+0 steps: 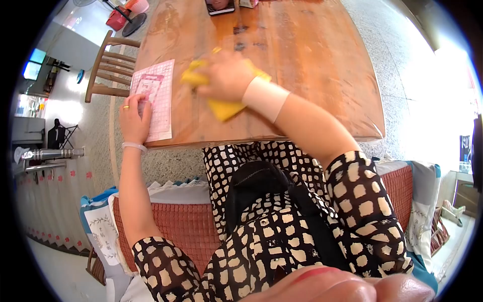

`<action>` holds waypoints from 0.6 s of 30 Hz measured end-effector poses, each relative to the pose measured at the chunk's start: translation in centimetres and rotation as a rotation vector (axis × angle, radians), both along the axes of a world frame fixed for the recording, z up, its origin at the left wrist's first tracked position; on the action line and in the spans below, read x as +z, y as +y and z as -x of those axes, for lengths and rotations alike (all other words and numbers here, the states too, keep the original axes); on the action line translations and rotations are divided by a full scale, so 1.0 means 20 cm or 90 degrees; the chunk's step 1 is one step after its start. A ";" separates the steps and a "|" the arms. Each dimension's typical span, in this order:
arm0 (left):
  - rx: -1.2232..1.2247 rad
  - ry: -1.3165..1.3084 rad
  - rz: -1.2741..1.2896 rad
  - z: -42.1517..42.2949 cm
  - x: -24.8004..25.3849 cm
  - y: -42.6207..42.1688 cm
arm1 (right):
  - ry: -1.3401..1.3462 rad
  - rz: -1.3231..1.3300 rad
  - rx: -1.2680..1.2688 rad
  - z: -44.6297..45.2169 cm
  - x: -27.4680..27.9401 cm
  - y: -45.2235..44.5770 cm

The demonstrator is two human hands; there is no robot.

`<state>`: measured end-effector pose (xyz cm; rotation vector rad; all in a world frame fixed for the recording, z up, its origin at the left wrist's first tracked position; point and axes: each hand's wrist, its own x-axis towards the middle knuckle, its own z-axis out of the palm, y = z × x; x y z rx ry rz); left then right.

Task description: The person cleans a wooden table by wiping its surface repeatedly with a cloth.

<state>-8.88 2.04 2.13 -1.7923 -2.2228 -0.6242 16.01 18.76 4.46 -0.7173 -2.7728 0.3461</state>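
Note:
A yellow cloth (224,109) lies against the wooden table (312,70), with my right hand (226,75) on top of it and its fingers wrapped round part of it. That hand is slightly blurred, and a pale band circles its wrist. At the table's left edge, my left hand (136,118) rests on the lower left part of a white sheet with a pink grid and pink print (162,110). Its fingers are spread, with a ring on one and a bracelet at the wrist.
A wooden chair (113,67) stands left of the table. At the table's far edge lies a dark item with a picture (220,7). Beyond the chair are a black fan base (134,24) and a red container (117,19). The bench beneath me has a reddish-brown mat (186,226).

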 end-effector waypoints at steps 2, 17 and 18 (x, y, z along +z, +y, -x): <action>0.000 0.000 -0.009 -0.01 0.00 0.00 | -0.006 -0.037 -0.107 -0.12 -0.01 0.21; 0.000 0.003 -0.026 0.01 -0.04 0.00 | 0.078 -0.093 -0.509 -1.70 0.01 0.01; 0.002 0.002 -0.025 0.01 -0.04 -0.01 | 0.036 -0.120 -0.505 -1.69 0.00 -0.01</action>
